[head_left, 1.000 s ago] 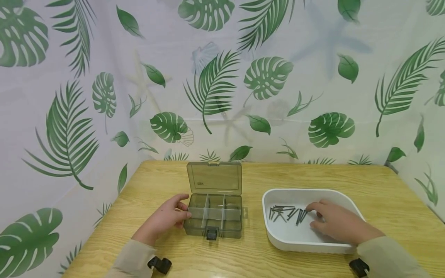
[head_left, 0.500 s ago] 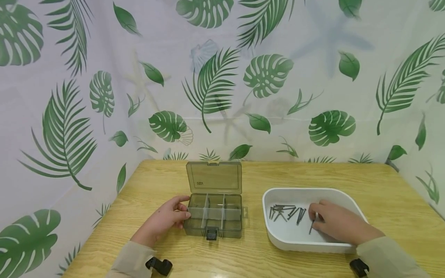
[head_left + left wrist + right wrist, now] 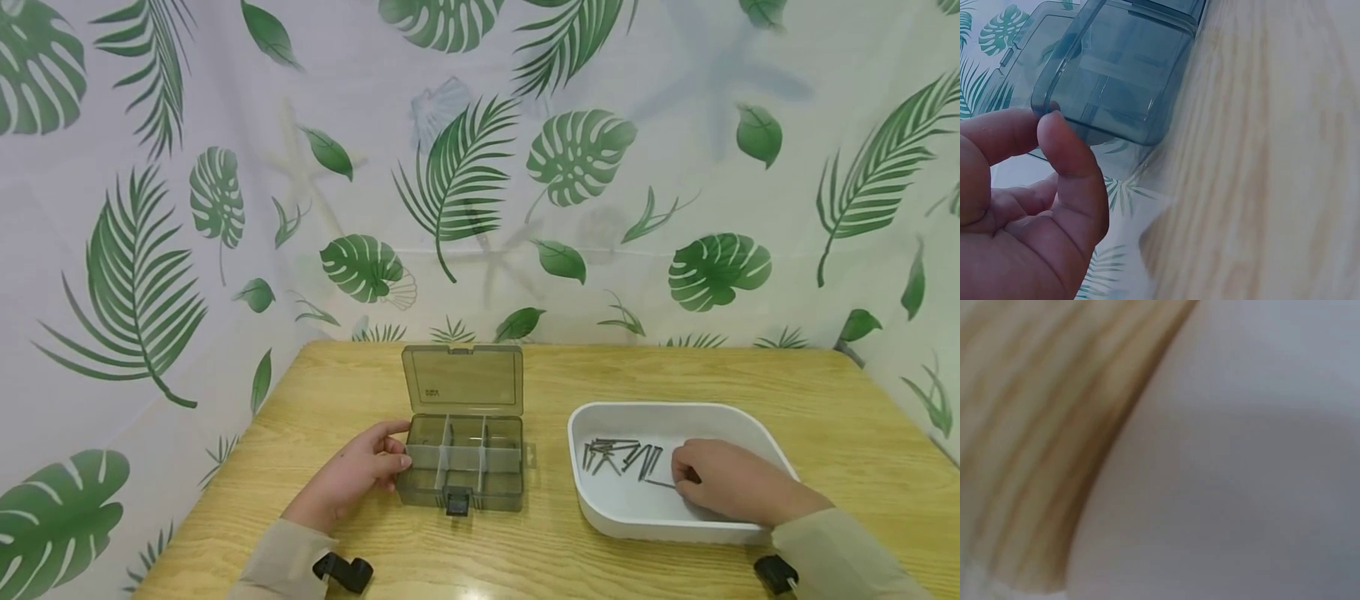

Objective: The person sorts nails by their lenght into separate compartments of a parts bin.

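A smoky see-through compartment box [image 3: 495, 502] stands on the table with its lid [image 3: 463, 379] raised. My left hand [image 3: 372, 467] holds its left side between thumb and index finger; the left wrist view shows both fingertips at a corner of the box [image 3: 1116, 106]. Inside the white tray [image 3: 660, 527], my right hand [image 3: 727, 479] has curled fingers around one end of a thin dark screw [image 3: 661, 484]. The rest of that screw points left from the fingertips. Several more screws [image 3: 611, 450] lie loose at the tray's left.
A wooden table [image 3: 540, 550] bears both containers, the box left of the tray. A leaf-printed cloth [image 3: 480, 208] hangs behind and at the sides. In the right wrist view, the blurred tray wall [image 3: 1229, 475] fills most of the picture.
My right hand has shifted slightly right, away from the pile, with a screw at its fingers. That screw has turned from steep to nearly flat. My left hand stays at the box.
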`<state>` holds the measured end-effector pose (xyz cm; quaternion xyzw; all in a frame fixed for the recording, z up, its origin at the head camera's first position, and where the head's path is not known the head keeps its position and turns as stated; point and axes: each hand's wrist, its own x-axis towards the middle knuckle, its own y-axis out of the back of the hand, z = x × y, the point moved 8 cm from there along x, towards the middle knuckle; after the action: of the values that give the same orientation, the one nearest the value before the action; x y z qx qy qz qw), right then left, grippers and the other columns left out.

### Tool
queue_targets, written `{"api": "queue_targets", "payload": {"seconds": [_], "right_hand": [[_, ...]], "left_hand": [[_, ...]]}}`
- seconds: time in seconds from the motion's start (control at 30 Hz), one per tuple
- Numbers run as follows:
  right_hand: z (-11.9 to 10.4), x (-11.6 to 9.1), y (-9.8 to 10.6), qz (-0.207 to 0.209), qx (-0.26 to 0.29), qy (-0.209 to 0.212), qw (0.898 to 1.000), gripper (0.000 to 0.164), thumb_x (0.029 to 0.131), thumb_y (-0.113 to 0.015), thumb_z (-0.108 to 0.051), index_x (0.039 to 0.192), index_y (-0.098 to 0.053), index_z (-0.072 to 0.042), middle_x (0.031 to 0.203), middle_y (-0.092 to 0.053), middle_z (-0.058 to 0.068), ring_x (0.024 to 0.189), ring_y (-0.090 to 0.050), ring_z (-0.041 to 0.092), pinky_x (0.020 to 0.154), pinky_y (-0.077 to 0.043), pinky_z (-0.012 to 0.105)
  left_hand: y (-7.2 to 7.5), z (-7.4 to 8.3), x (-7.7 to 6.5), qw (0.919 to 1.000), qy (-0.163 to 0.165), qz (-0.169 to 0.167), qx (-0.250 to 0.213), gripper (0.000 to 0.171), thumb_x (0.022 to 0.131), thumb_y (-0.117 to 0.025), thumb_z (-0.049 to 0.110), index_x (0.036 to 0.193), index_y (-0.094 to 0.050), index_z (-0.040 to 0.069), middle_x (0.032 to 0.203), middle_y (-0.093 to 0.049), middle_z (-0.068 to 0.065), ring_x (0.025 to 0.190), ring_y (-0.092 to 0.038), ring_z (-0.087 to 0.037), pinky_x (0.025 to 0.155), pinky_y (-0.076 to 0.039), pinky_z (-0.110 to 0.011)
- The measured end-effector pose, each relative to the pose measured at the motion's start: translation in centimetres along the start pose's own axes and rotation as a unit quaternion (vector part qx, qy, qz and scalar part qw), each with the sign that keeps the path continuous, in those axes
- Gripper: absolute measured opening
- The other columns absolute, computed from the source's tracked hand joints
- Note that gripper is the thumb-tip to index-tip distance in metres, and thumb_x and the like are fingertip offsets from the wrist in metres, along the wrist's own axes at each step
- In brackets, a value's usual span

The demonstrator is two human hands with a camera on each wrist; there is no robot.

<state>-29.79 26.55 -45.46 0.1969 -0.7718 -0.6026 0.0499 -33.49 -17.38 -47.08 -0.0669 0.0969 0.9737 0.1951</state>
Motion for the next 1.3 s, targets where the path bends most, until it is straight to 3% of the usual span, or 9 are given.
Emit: {"api": "queue_targets", "payload": {"seconds": [0.17,0.33,0.47,0.6,0.93,1.3], "right_hand": [[-0.3,-0.3,0.6,0.01,0.013,-0.013,1.0,0.016,0.09,-0.066,-0.013,0.078,-0.059,-0.021,0.071,-0.052,-0.009,0.068,-0.046,0.011,0.063,-0.04,0.032],[-1.6,-0.9,1.9,0.048,0.032,-0.01,0.998,0.016,0.084,-0.066,-0.012,0.077,-0.055,-0.021,0.07,-0.049,-0.007,0.067,-0.046,0.01,0.061,-0.037,0.029],[-3.4,-1.0,2.9,0.086,0.036,0.008,0.996,0.015,0.081,-0.065,-0.011,0.078,-0.054,-0.021,0.071,-0.048,-0.008,0.068,-0.045,0.009,0.062,-0.036,0.029],[-5.4,-0.8,3.6,0.11,0.044,0.031,0.992,0.016,0.083,-0.064,-0.011,0.079,-0.054,-0.023,0.074,-0.047,-0.009,0.071,-0.044,0.008,0.064,-0.037,0.029],[-10.6,0.5,3.9,0.13,0.075,0.1,0.984,0.022,0.09,-0.062,-0.011,0.078,-0.053,-0.026,0.074,-0.048,-0.013,0.069,-0.043,0.005,0.064,-0.039,0.027],[-16.3,2.4,4.0,0.158,0.051,0.122,0.979,0.021,0.088,-0.059,-0.01,0.075,-0.053,-0.026,0.071,-0.045,-0.013,0.062,-0.039,0.006,0.057,-0.038,0.026]], "left_hand": [[0.0,0.0,0.1,1.0,-0.004,-0.002,-0.007,0.064,0.099,-0.064,0.007,0.155,-0.033,0.0,0.103,-0.048,-0.011,0.078,-0.051,-0.019,0.063,-0.052,-0.03],[0.1,-0.1,0.0,0.9999,-0.005,-0.005,-0.01,0.064,0.099,-0.063,0.006,0.155,-0.032,-0.001,0.103,-0.048,-0.011,0.077,-0.051,-0.018,0.063,-0.052,-0.03],[0.0,-0.1,-0.1,0.9999,-0.001,-0.008,-0.011,0.063,0.1,-0.062,0.007,0.155,-0.032,-0.001,0.103,-0.048,-0.011,0.074,-0.05,-0.018,0.063,-0.052,-0.03],[-0.1,0.0,-0.3,0.9999,0.002,-0.01,-0.013,0.063,0.1,-0.061,0.007,0.156,-0.031,0.0,0.102,-0.049,-0.011,0.074,-0.049,-0.018,0.064,-0.052,-0.03],[-0.1,0.1,-0.3,0.9998,0.003,-0.012,-0.016,0.063,0.101,-0.061,0.007,0.156,-0.031,0.0,0.102,-0.05,-0.011,0.074,-0.05,-0.018,0.064,-0.052,-0.03],[0.0,0.2,-0.3,0.9998,-0.005,-0.014,-0.009,0.063,0.101,-0.062,0.008,0.156,-0.032,0.0,0.101,-0.051,-0.011,0.074,-0.052,-0.018,0.064,-0.052,-0.03]]}}
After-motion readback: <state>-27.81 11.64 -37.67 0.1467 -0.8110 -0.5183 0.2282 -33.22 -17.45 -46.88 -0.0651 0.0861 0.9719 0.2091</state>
